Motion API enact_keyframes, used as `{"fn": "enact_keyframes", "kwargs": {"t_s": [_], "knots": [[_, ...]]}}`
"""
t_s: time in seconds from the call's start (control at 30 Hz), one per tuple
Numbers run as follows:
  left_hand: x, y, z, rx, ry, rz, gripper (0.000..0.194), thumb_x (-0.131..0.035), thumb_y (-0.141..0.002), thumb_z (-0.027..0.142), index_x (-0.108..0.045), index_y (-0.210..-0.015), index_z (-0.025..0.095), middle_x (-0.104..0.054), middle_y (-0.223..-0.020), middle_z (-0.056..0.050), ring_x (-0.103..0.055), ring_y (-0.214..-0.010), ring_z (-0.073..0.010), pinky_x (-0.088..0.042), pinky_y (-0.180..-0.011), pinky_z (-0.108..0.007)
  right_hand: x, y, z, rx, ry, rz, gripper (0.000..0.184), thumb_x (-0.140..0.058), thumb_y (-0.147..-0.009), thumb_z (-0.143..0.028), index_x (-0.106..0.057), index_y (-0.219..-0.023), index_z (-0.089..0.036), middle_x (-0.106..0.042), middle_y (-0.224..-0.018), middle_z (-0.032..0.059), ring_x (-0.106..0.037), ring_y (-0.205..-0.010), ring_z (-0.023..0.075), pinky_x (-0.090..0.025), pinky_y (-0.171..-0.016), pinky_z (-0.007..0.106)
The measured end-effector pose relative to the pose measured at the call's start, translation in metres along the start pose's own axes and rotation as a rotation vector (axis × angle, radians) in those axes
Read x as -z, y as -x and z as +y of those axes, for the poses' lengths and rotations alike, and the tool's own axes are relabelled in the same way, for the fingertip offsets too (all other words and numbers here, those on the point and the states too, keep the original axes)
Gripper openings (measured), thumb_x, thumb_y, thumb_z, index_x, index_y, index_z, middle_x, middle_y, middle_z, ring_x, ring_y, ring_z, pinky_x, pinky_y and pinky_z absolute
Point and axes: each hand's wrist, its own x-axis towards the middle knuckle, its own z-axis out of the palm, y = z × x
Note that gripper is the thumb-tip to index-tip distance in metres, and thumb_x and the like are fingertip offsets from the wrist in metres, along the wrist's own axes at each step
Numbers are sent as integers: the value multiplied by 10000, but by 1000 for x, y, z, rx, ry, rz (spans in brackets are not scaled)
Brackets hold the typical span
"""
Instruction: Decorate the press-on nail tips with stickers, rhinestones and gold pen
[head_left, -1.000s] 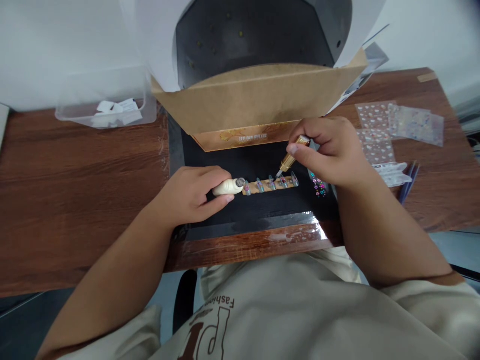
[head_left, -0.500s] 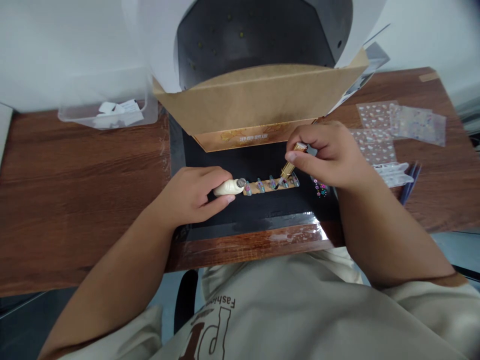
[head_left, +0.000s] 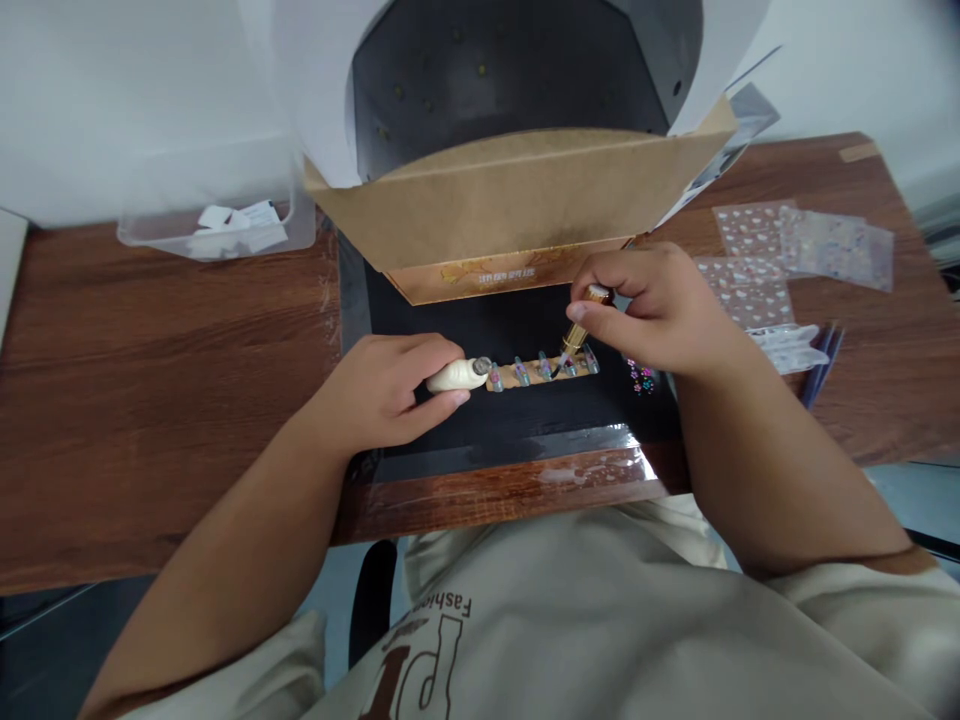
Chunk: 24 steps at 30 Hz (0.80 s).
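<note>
My left hand is closed around a small cream-white bottle, tipped on its side with its dark neck pointing right. The thumb and fingers of my right hand pinch the gold cap of a nail polish brush. Its dark bristles point down at a tan strip on the black mat. Several decorated false nails are set in a row along that strip. The brush tip is beside or touching one of the right-hand nails; I cannot tell which.
A cardboard box stands right behind the strip, a lamp-like white and dark housing above it. Flower-shaped decorations lie by my right wrist. Sticker sheets and purple sticks are at right, a clear bin at left.
The brush in my right hand has shifted very slightly left. My left hand and the bottle stay where they were.
</note>
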Motion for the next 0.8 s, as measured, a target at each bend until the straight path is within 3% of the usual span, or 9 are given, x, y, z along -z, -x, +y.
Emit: {"fn": "enact_keyframes", "kwargs": {"t_s": [0.13, 0.37, 0.8], "knots": [[1, 0, 1, 0, 8, 1, 237, -477, -949, 407, -562, -892, 193, -595, -736, -2, -514, -602, -128, -364, -568, -262, -2, 1, -3, 11, -52, 22, 196, -578, -879, -288, -559, -699, -211, -580, -621, -13, -501, -553, 125, -390, -579, 292], [0, 1, 0, -5, 12, 4, 237, -481, -949, 410, -563, -903, 193, -595, -740, -4, -514, -610, -130, -365, -571, -264, -6, 1, 2, -9, -4, -62, 201, -572, -894, -295, -556, -704, -230, -572, -603, -19, -489, -549, 138, -366, -554, 309], [0, 2, -2, 2, -3, 2, 257, -478, -950, 427, -569, -910, 190, -604, -746, -7, -525, -616, -134, -366, -579, -262, -2, 0, 3, -1, -19, -29, 188, -569, -879, -270, -544, -699, -221, -567, -621, -14, -499, -548, 133, -379, -570, 310]]}}
